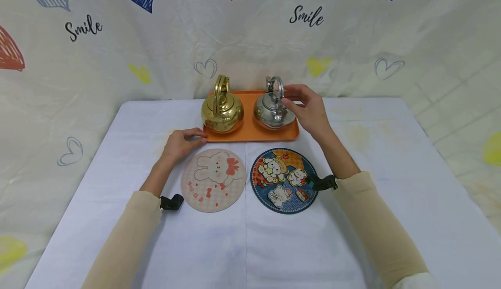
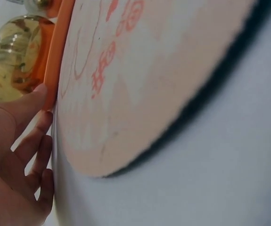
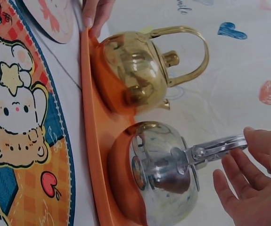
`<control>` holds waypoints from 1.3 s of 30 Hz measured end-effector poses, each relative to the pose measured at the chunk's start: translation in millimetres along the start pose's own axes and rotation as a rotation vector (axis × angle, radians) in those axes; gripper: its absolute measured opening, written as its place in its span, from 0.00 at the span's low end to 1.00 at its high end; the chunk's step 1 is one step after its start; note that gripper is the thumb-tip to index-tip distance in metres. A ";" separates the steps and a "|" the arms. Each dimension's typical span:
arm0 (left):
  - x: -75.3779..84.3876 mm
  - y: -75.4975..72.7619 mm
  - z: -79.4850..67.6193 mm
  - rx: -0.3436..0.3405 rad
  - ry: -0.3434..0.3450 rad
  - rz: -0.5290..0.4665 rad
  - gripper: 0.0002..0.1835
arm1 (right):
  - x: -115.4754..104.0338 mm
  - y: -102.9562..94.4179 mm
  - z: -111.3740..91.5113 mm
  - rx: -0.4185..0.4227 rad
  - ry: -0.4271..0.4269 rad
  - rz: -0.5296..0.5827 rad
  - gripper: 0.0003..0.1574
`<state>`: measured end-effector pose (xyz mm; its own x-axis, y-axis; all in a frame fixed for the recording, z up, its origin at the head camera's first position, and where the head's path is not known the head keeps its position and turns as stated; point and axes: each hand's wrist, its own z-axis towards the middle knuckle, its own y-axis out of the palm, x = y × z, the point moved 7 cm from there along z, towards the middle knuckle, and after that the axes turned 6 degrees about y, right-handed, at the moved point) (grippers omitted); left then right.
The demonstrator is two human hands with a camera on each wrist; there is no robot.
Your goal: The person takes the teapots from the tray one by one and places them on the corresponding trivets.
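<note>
On an orange tray (image 1: 249, 133) stand two shiny kettles with arched handles, a gold kettle (image 1: 222, 117) on the left and a silver kettle (image 1: 269, 112) on the right. My left hand (image 1: 181, 144) pinches the tray's near left corner, its thumb (image 2: 40, 89) on the rim and the other fingers low beside it. At the silver kettle, my right hand (image 1: 308, 108) pinches the upright handle (image 3: 217, 148) between thumb and fingers. The silver kettle's base is over the tray, and both lids are on.
In front of the tray lie two round mats, a pink bunny mat (image 1: 213, 182) on the left and a dark blue cartoon mat (image 1: 282, 199) on the right. A white cloth covers the table (image 1: 250, 254). Behind it hangs a heart-printed curtain (image 1: 250, 32).
</note>
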<state>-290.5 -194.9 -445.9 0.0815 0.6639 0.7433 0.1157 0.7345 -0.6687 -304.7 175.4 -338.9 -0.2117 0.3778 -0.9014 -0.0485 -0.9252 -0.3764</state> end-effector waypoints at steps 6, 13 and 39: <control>0.1 1.6 1.6 -0.006 -0.003 -0.019 0.17 | 0.8 3.4 2.8 0.001 0.021 0.009 0.29; 0.2 0.1 1.0 0.002 0.001 -0.023 0.17 | 11.2 11.3 8.7 -0.025 0.132 0.089 0.31; -2.2 1.2 2.2 0.003 -0.008 -0.036 0.16 | 17.2 24.7 10.1 -0.142 0.163 0.420 0.21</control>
<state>-292.7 -195.2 -448.4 0.0693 0.6382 0.7668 0.1151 0.7584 -0.6416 -319.4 158.7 -361.5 -0.0274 -0.0172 -0.9995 0.1453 -0.9893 0.0130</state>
